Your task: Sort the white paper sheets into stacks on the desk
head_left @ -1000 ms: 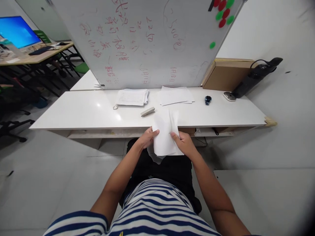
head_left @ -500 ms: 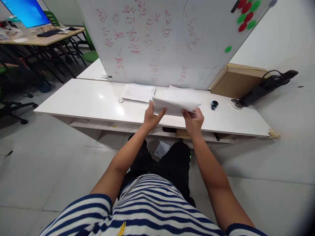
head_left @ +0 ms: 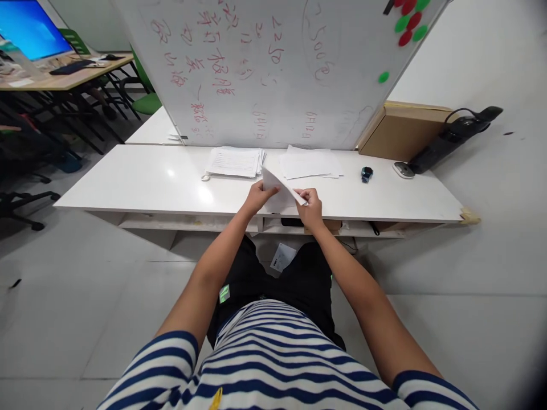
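Observation:
White paper [head_left: 277, 191] is held up over the front edge of the white table [head_left: 162, 182], angled and partly folded. My left hand [head_left: 260, 195] grips its left part, thumb in front. On its right end my right hand [head_left: 309, 206] is closed with bent fingers. Just behind lie loose blank-looking white sheets [head_left: 310, 163]. Left of those rests a stack of printed papers [head_left: 235, 162], beside a small white ring-like item [head_left: 205, 177]. How many sheets my hands hold cannot be made out.
A whiteboard [head_left: 273, 74] with red writing and magnets stands at the table's back. To the right are a watch [head_left: 366, 174], a white mouse [head_left: 403, 169], a cardboard box [head_left: 405, 131] and a black bottle [head_left: 448, 142]. An open shelf [head_left: 222, 223] runs under the tabletop.
My right hand has moved left, nearer my left hand. The held paper has turned from wide and flat to a narrower, angled shape, uncovering the sheets behind. The view has shifted slightly.

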Demonstrator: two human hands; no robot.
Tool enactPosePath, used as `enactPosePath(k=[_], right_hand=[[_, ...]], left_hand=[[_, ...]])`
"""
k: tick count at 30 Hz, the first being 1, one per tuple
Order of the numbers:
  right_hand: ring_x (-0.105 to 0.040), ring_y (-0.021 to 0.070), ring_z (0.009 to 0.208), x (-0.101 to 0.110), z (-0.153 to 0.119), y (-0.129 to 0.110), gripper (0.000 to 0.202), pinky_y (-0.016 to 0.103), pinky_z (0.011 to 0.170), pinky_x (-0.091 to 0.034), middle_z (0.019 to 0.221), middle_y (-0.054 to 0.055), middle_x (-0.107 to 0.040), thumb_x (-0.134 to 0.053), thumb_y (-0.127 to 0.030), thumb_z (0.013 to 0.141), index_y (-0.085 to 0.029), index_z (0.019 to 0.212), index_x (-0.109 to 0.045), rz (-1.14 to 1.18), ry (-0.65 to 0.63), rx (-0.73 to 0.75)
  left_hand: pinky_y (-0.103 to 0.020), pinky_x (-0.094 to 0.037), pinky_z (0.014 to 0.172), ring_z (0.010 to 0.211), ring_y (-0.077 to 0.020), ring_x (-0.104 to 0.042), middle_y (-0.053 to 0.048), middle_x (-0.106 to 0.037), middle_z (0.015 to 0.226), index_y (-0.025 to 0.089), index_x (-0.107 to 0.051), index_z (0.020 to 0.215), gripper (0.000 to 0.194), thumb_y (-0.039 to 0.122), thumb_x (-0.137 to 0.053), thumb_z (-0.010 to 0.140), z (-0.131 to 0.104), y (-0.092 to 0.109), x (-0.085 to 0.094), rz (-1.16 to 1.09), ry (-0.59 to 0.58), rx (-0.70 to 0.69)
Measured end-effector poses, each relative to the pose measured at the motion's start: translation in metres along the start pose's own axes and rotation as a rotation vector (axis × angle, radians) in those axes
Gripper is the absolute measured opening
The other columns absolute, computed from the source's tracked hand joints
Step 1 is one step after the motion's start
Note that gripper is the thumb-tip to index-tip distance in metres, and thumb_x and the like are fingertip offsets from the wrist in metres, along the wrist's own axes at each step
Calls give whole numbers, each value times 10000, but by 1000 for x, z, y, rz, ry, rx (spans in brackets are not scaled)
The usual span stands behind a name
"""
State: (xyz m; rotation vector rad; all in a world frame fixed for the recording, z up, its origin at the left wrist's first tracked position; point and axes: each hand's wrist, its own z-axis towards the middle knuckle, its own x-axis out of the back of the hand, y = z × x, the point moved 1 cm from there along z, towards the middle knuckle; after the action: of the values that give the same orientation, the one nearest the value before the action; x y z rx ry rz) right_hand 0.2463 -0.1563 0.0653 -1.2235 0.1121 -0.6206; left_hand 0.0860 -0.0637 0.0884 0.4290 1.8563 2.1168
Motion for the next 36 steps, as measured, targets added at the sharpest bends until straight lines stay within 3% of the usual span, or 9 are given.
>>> enactPosePath(k=[3,6,8,12,16,19,25,29,36], right_hand=[[-621,257,1013,1,0,5,376,398,891,-467,1034,108,-689,-534,-524,803,-203,997,-555,-54,55,-63],[-603,292,1047,3,3,1,419,414,911,-459,987,129,-694,-507,-521,832,-167,1023,-621,-77,107,-31],[-608,292,1038,1,5,-2,442,408,895,-472,1021,128,-690,-475,-512,853,-159,1063,-639,-89,52,38],[-613,263,1042,-7,7,1,488,386,907,-472,1158,104,-659,-424,-506,867,-168,1157,-624,-119,-44,103],[-577,237,1122,-11,2,5,476,376,970,-440,1217,68,-635,-389,-479,884,-203,1210,-599,-142,35,108],[-550,231,1163,-12,0,2,463,382,1002,-413,1245,62,-616,-364,-460,899,-224,1229,-586,-161,86,140],[-580,239,1087,-14,6,-1,457,376,950,-437,1183,84,-639,-369,-484,899,-213,1184,-603,-122,162,84],[-586,238,1046,-15,10,11,443,366,923,-443,1134,83,-656,-447,-489,854,-202,1142,-623,-94,96,38],[-619,236,904,-8,24,31,409,372,841,-470,1006,98,-694,-605,-423,745,-131,1025,-665,32,26,-172]], left_hand=[[-329,-461,811,942,-278,-605,-71,-686,855,178,-708,847,290,375,-767,642,-3,13,-3,205,15,-117],[-327,-441,882,1019,-270,-584,-63,-683,985,215,-719,887,283,364,-764,651,-6,25,-7,192,-33,-244],[-344,-454,860,981,-267,-596,-70,-684,986,198,-713,895,295,395,-742,678,-3,24,-9,138,-59,-199],[-366,-486,744,852,-272,-620,-100,-691,919,144,-686,924,414,432,-769,639,5,4,-11,48,-6,30],[-360,-500,723,829,-259,-628,-115,-692,951,139,-665,967,470,462,-767,641,8,-3,-18,-60,-44,93],[-362,-499,742,849,-268,-629,-121,-691,930,125,-672,943,454,472,-751,660,8,0,-22,-40,-127,102],[-375,-477,797,921,-286,-612,-104,-689,945,129,-683,938,401,439,-729,690,10,1,-24,74,-134,-11],[-377,-477,797,925,-285,-613,-100,-689,943,132,-686,944,402,391,-762,645,13,-16,-19,93,-123,-9],[-377,-500,801,913,-264,-634,-97,-699,995,144,-681,1000,446,370,-769,626,19,-47,2,64,-74,75]])
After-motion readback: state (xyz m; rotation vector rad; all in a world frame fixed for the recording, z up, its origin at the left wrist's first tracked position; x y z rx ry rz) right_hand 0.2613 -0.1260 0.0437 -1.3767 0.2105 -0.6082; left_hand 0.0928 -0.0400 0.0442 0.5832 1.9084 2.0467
